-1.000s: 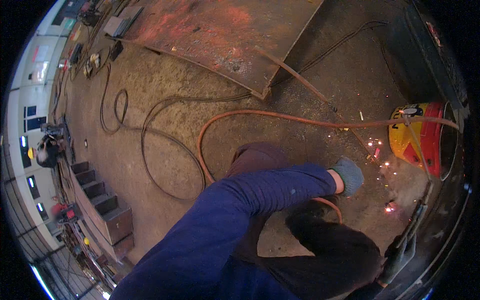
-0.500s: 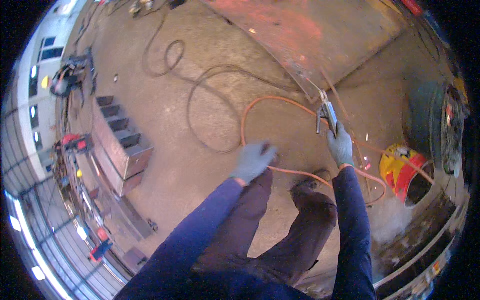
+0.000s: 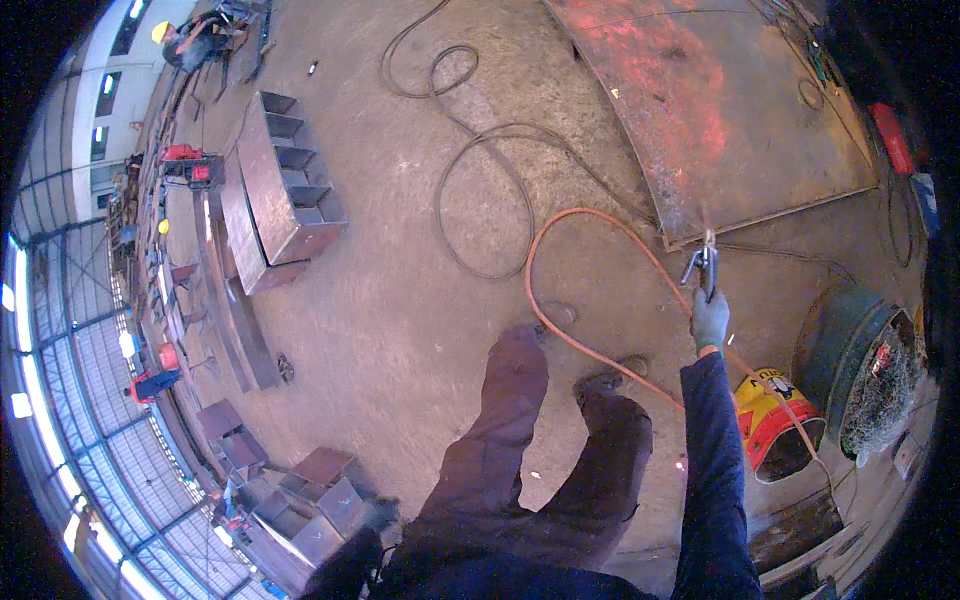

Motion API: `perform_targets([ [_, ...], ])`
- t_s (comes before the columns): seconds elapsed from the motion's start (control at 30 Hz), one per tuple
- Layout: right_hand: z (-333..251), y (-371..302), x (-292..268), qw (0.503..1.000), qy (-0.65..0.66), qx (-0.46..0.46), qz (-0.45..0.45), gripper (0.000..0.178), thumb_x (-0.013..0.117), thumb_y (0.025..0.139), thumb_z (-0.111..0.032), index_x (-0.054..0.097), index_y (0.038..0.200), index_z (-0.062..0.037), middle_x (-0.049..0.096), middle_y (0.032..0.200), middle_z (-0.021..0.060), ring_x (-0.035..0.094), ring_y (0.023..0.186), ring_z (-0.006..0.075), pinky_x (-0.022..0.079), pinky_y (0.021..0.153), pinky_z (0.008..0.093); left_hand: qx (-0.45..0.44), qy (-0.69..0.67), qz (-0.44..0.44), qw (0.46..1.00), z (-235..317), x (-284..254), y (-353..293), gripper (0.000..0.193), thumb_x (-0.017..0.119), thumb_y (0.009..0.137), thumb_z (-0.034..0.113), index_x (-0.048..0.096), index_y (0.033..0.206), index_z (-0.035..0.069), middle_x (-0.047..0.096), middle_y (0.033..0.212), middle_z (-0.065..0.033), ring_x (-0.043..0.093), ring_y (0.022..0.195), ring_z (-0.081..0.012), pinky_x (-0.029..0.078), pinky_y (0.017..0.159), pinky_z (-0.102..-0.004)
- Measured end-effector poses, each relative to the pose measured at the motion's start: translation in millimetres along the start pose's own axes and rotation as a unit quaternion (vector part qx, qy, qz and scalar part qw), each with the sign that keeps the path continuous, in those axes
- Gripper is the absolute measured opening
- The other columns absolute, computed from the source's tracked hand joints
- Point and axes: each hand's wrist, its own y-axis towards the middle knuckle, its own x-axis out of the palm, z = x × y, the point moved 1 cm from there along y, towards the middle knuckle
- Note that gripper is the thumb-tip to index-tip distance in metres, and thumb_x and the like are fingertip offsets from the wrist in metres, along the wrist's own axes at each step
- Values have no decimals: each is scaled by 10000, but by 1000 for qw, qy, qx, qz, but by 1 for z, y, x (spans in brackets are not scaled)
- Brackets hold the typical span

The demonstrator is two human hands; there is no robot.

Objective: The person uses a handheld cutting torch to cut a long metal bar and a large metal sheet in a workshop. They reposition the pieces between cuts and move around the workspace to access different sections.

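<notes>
My right hand [image 3: 710,322], in a grey glove, is closed round the handle of a welding electrode holder [image 3: 707,268]. Its jaws point away from me, close to the near corner of a large rusty steel plate [image 3: 790,140] with a reddish patch. Whether a rod sits in the jaws I cannot tell. An orange cable [image 3: 532,262] loops across the floor and past my feet to my right side. My left hand is out of the picture; a dark sleeve [image 3: 345,565] shows at the lower edge.
Right of my arm stand a yellow and red bucket [image 3: 757,440] and a green drum [image 3: 835,345] with tangled wire. A dark cable [image 3: 440,190] coils ahead. At left lie a compartmented steel frame [image 3: 262,205] and a red machine [image 3: 183,158]; another person [image 3: 200,42] works farther off.
My left hand has dropped from the middle out of the picture. The view has turned, so the plate and bucket sit differently. My right hand still holds the electrode holder, now more upright in the picture.
</notes>
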Motion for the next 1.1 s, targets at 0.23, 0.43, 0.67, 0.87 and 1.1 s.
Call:
perform_targets([
  [0.23,-26,-30,-21,998,-56,-12,-11,435,670,960,-391,661,1142,4,717,1006,303,676,982,528,538,803,565,-9,-97,-36,995,11,38,-64,331,682,950,329,722,872,10,681,684,-117,662,637,-225,508,592,-443],
  [0.43,-45,-204,-107,994,-68,-48,76,327,708,949,-310,673,1037,2,679,768,173,663,652,213,514,628,387,25,-135,-24,990,21,-23,-34,325,678,955,336,711,866,25,681,689,-109,663,628,-230,516,584,-440],
  [0.67,-89,-413,-178,978,-52,188,71,245,719,941,-213,672,1054,0,638,760,90,640,652,193,515,636,365,84,-168,-36,981,4,-104,56,319,674,962,344,697,859,42,682,694,-100,664,617,-235,526,574,-437],
  [0.87,-226,-477,-182,960,100,242,100,187,693,960,-205,624,1023,-43,551,658,4,516,440,121,408,396,314,-11,-420,-97,902,1,-219,136,325,665,978,347,660,809,69,653,662,-68,636,554,-223,516,517,-412],
  [1.1,-382,-449,-136,935,246,252,43,167,636,971,-189,549,1020,-55,554,693,21,544,471,134,464,407,320,62,-522,-102,844,99,-383,171,254,667,988,309,623,856,97,608,660,-23,585,506,-153,452,442,-304],
])
